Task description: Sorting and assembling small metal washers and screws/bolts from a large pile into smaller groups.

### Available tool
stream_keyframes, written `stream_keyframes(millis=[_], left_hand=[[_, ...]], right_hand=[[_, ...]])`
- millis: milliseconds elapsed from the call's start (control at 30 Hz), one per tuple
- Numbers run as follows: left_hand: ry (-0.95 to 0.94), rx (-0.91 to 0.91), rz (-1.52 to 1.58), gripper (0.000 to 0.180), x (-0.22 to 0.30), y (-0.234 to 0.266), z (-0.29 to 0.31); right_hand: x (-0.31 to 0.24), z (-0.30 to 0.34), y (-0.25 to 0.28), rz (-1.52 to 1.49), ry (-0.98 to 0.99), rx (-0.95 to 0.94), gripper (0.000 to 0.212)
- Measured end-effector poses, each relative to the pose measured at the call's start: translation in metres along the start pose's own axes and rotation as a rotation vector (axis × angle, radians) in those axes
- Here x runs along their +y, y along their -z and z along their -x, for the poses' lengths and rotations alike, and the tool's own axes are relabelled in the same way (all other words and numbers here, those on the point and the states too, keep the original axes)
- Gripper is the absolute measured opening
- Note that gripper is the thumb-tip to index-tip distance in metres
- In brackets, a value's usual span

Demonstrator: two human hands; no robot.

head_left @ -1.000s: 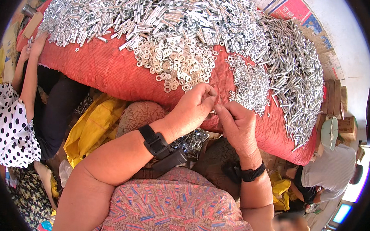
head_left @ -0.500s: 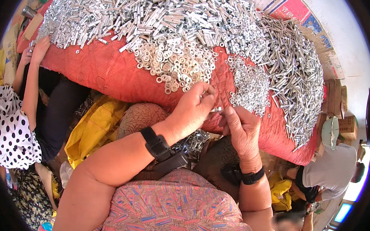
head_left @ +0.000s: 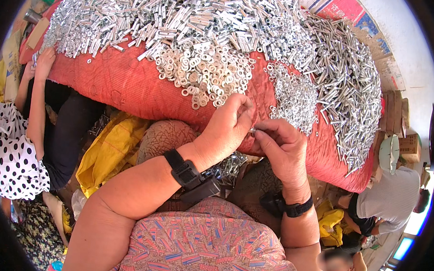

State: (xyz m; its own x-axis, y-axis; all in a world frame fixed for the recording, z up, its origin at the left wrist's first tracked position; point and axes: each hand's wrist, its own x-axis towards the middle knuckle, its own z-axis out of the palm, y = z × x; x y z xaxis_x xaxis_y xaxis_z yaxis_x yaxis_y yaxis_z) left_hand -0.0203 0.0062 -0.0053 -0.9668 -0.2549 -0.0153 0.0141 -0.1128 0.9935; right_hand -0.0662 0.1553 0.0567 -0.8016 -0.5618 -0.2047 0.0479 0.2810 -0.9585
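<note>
Above my lap, at the near edge of the red cloth, my two hands meet at a small silver bolt (head_left: 252,131). My left hand (head_left: 231,120) is closed round one end of it, the fingers curled and hiding most of the shank. From the other side my right hand (head_left: 283,145) pinches its end between thumb and fingers, covering the nut there. Just beyond my left hand lies a heap of flat washers (head_left: 205,74). A pile of smaller spring washers (head_left: 296,98) is beyond my right hand.
Metal sleeves (head_left: 193,18) cover the far part of the red cloth (head_left: 112,87); bolts (head_left: 347,88) pile at its right. More metal parts (head_left: 227,167) lie below, between my knees. A co-worker's hands (head_left: 46,62) are at the left edge. Other people sit at lower right.
My right thumb and fingers have closed further over the bolt's end, covering the nut that showed before. My left hand has hardly moved.
</note>
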Motion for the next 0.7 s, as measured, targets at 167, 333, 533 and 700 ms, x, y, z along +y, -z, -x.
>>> stream_keyframes(millis=[167,333,533,700], left_hand=[[0.341,-0.079,0.268,0.009,0.002,0.005,-0.003],[0.25,-0.049,0.192,0.01,0.004,0.003,-0.003],[0.181,-0.032,0.082,0.011,0.005,0.001,-0.003],[0.234,-0.068,0.063,0.012,0.01,0.003,-0.003]], right_hand=[[0.006,-0.005,0.005,0.289,0.318,-0.021,0.017],[-0.003,-0.003,-0.011,0.009,0.19,0.094,0.018],[0.006,-0.004,0.0,0.116,0.045,0.03,0.016],[0.018,-0.01,0.008,0.128,0.24,0.034,0.014]])
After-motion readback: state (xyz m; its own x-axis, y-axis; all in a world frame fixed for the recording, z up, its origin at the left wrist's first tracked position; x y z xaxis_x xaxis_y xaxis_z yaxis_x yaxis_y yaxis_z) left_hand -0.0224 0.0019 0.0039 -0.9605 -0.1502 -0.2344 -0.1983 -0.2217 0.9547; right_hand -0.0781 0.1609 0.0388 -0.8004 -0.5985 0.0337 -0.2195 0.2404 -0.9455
